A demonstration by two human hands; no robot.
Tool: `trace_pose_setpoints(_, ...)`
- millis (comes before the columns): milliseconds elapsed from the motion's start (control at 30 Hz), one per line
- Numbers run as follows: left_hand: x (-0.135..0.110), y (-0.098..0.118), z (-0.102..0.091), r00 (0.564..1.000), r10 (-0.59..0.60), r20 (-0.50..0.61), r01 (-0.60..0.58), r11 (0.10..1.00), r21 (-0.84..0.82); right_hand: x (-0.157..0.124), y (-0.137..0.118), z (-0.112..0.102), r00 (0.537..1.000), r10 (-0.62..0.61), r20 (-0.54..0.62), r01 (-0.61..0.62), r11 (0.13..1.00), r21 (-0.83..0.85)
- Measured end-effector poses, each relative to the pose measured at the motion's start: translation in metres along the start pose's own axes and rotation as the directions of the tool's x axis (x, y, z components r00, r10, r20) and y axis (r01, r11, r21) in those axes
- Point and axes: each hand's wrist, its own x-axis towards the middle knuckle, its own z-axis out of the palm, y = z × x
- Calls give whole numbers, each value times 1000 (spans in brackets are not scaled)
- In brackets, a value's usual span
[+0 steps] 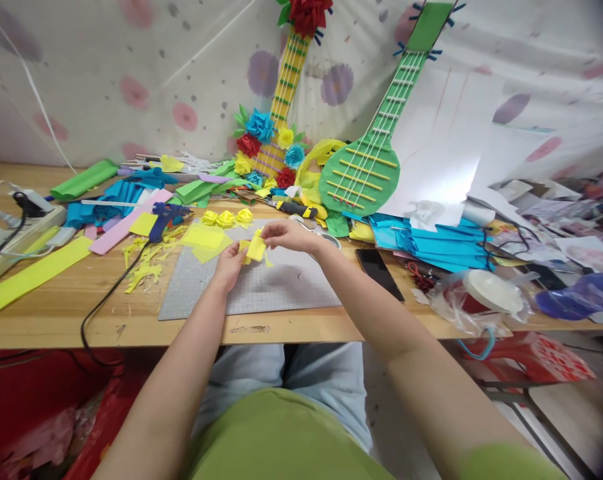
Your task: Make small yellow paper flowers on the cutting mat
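Both hands meet over a grey cutting mat. My left hand pinches the lower left side of a piece of yellow crepe paper. From the right, my right hand grips the same piece near its upper edge, fingertips closed. Just left of them, flat yellow paper sheets lie on the mat. Behind these stand several small yellow paper flowers in a row. Yellow paper scraps are scattered to the left of the mat.
A blue glue gun with a black cord lies left. A phone and a lidded cup in plastic sit right. Behind stand a green paper instrument and a yellow flowered one. A yellow-black cutter lies near the mat.
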Motion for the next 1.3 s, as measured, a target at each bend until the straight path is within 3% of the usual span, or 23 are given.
trace_pose_setpoints(67,-1,1,2,995,-48,88,50,999,-13,2,1,6,998,39,50,-35,997,-76)
trace_pose_setpoints(200,-7,6,6,977,-120,177,129,991,-35,8,9,19,994,102,-40,-110,949,-295)
trace_pose_setpoints(333,-9,8,6,966,-134,223,143,989,-26,10,14,23,985,113,-132,-154,920,-359)
trace_pose_setpoints(567,-7,7,6,964,-160,212,185,977,-102,13,16,22,983,114,-144,-168,880,-444)
trace_pose_setpoints(700,-7,5,6,967,-150,205,165,984,-62,13,12,23,983,124,-138,-176,853,-491)
trace_pose_setpoints(900,-9,5,6,962,-136,236,149,988,-35,12,12,22,987,110,-118,-154,858,-490)
trace_pose_setpoints(1300,-9,5,7,977,-122,176,133,990,-54,13,10,24,988,86,-128,-138,862,-488)
